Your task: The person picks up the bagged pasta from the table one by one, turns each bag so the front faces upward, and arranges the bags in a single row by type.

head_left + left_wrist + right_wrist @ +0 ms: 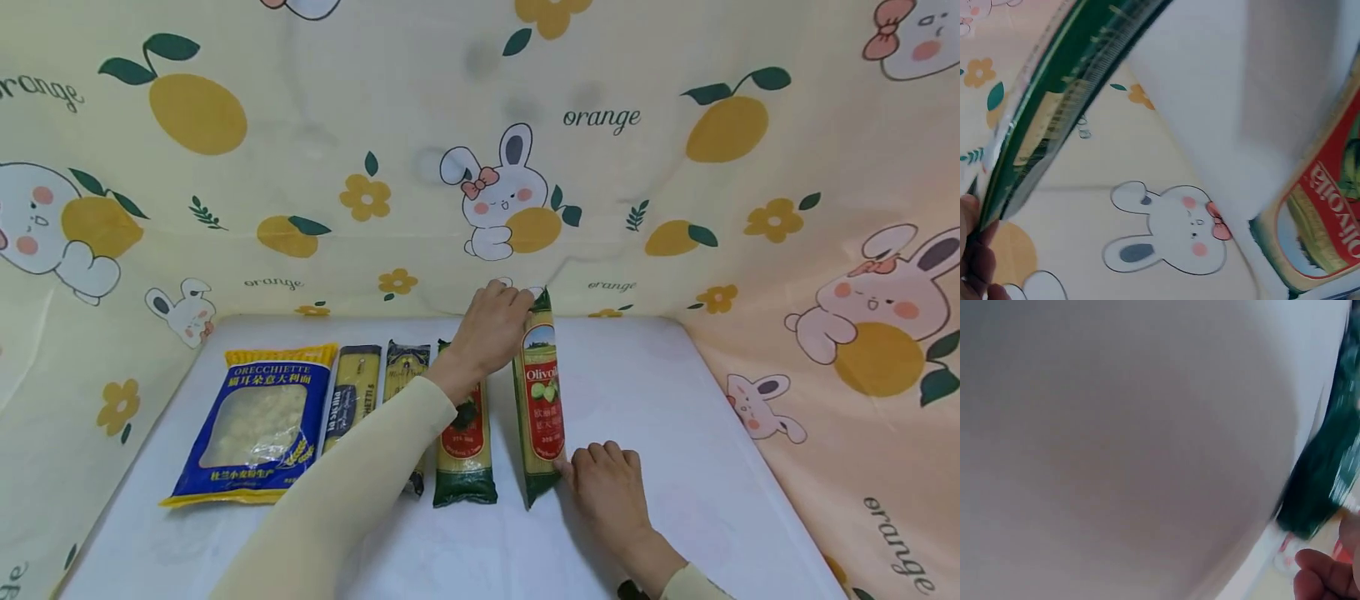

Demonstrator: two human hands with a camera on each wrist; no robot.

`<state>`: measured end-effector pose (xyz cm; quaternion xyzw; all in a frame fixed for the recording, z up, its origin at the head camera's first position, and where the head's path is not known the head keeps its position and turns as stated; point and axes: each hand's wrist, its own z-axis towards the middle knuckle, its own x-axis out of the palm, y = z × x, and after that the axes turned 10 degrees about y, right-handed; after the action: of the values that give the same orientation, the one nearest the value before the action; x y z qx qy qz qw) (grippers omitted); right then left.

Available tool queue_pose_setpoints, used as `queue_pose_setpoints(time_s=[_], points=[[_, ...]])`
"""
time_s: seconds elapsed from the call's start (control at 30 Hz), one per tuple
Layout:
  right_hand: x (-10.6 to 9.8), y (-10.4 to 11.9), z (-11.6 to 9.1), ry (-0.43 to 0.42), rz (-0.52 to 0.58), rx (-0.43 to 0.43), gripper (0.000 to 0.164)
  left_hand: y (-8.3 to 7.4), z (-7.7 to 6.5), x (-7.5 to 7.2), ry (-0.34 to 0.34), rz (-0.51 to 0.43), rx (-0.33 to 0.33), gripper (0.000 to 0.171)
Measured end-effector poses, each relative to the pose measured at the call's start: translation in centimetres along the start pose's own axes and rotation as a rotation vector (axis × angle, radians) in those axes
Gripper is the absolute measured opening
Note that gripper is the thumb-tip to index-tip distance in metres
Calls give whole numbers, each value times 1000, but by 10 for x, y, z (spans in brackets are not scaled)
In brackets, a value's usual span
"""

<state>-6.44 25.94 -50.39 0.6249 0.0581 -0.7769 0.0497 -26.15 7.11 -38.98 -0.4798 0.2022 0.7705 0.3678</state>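
A green-and-red Olivoilà spaghetti pack (543, 392) stands out from the row, its upper end raised and its face turned slightly sideways. My left hand (491, 329) grips the top end; in the left wrist view, fingers (979, 265) pinch its green edge. By the lower right edge, my right hand (609, 492) touches the pack with its thumb side, the other fingers loosely bent and apart from it. The right wrist view has the blurred green end (1316, 481) beside those fingers (1322, 575). A matching spaghetti pack (463, 450) lies to the left, partly covered by my left hand.
Further left lie a blue-and-yellow orecchiette bag (255, 425), a spaghetti pack with a dark blue label (352, 392) and a dark-and-gold pasta pack (407, 362), partly behind my left sleeve. All rest on a white table (660, 400) against a printed cloth (420, 108).
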Motion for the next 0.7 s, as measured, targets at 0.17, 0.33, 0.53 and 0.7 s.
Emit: queue_pose_setpoints(time_s=[0.17, 0.33, 0.53, 0.7], points=[[-3, -13, 15, 143, 96, 19, 43, 9, -5, 8, -70, -99, 34, 12], [-1, -15, 27, 229, 188, -39, 35, 11, -7, 12, -89, -157, 24, 15], [0, -12, 27, 252, 239, -37, 29, 11, -12, 14, -50, -156, -33, 18], [1, -8, 27, 195, 209, -65, 24, 15, -14, 17, -86, -95, -42, 17]])
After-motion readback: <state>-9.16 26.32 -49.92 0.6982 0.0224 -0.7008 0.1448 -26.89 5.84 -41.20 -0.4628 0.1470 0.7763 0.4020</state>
